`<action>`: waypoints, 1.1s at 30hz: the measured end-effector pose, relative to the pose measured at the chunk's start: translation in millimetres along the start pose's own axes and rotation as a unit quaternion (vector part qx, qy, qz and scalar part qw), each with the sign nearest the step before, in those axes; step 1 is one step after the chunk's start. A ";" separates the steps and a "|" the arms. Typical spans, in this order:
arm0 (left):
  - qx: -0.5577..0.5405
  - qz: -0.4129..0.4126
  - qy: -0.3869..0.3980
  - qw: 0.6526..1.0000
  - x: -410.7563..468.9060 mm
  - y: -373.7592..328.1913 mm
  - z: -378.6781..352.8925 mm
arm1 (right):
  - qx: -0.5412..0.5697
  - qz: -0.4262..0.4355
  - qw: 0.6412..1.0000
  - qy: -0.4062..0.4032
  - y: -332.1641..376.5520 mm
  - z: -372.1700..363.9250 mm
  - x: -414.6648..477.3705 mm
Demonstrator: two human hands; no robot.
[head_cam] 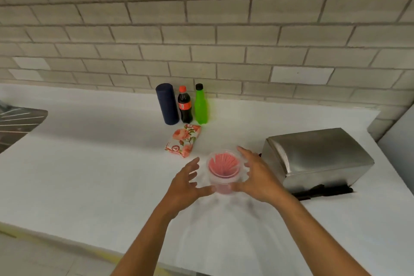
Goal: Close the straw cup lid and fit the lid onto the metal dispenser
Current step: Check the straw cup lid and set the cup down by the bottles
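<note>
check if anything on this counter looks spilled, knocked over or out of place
Nothing looks spilled. The metal dispenser lies on the counter with a dark gap along its lower front edge. The floral packet lies flat and askew. The three bottles stand upright, and the straw cup is upright between both open hands.

A clear straw cup [223,170] full of pink straws stands on a white counter [89,163], the left hand [186,182] and right hand [257,177] flanking it with fingers spread, thumbs near its base; just right sits the metal dispenser [318,159], behind lie a floral packet [183,140], a dark cylinder [167,103], a cola bottle [185,105] and a green bottle [201,105]
</note>
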State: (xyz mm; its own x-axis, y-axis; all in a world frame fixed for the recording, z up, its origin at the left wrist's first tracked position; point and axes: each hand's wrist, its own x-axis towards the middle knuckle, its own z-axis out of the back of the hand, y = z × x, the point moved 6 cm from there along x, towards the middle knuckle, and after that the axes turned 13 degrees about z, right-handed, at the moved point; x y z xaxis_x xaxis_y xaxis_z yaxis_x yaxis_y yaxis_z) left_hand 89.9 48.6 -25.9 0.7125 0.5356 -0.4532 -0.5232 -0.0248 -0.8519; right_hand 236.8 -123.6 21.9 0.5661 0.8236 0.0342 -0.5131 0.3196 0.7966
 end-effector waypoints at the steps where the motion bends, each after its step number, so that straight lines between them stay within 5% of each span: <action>1: 0.006 0.003 0.013 1.000 5.8 2.9 -1.1 | 0.000 -0.023 1.000 -0.005 -6.5 -6.0 -2.7; 8: -0.003 -0.015 0.071 0.997 34.2 12.6 -19.5 | 0.041 -0.095 0.993 -0.059 -39.5 -31.9 -9.4; 33: -0.079 -0.041 0.038 0.995 126.5 -24.2 -33.9 | 0.186 -0.056 0.975 -0.104 -77.4 -28.0 87.9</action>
State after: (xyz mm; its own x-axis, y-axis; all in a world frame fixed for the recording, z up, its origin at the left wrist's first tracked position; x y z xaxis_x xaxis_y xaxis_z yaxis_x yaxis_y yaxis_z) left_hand 208.6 88.3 -71.5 0.7861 0.4757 -0.3945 -0.3863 -0.1200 -0.9145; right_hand 308.2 -62.8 -53.6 0.7439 0.6678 0.0255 -0.1924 0.1776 0.9651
